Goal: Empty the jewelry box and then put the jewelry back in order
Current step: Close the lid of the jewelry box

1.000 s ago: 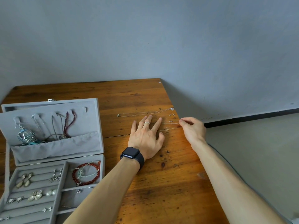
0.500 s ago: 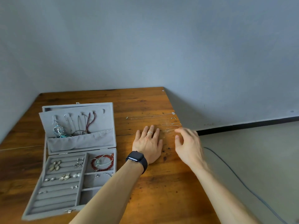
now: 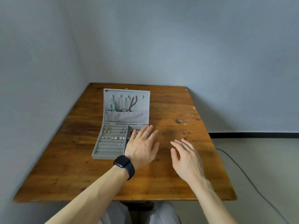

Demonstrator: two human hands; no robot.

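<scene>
Both hands are pulling back from the thin chains [image 3: 174, 107], which are lying flat on the table [image 3: 72, 175] well right of the jewelry box [image 3: 126, 117]. Left hand [image 3: 142, 146], fingers spread and holding nothing, is reaching over the box's right-hand tray compartment, hiding most of a red bracelet [image 3: 135, 130]; it is possibly hovering, as contact is hard to judge. Right hand [image 3: 186, 157], fingers loosely apart and empty, is hanging near the box's right side, beyond the left hand. Earrings [image 3: 113, 137] are sitting in the box's left rows. Necklaces [image 3: 127, 103] are hanging inside its lid.
</scene>
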